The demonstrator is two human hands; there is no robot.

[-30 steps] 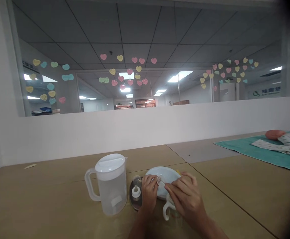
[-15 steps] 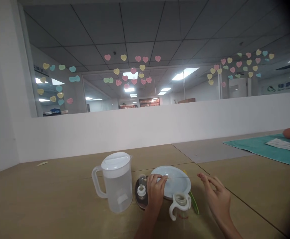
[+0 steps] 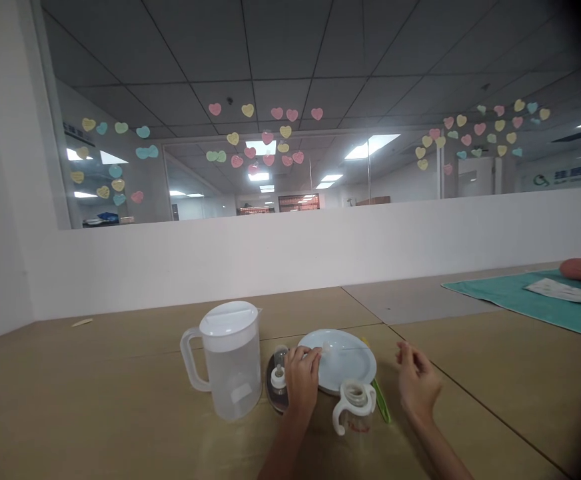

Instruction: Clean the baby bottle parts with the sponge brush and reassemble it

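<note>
big window (image 3: 340,120), paper hearts (image 3: 267,138) stuck on it, bright lights (image 3: 373,147) behind it, white wall (image 3: 290,257) under it, blue-green towel (image 3: 525,303) below the window's right side, white cloth (image 3: 560,291) and pink round thing (image 3: 578,269) there too

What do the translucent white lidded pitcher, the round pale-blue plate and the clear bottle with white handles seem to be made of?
Translucent white lidded pitcher: probably smooth plastic, its walls milky. Round pale-blue plate: smooth, with a soft sheen; plastic or ceramic, I can't tell. Clear bottle: glass or plastic, since it's see-through; its white handles, opaque and rounded, likely plastic.
</note>
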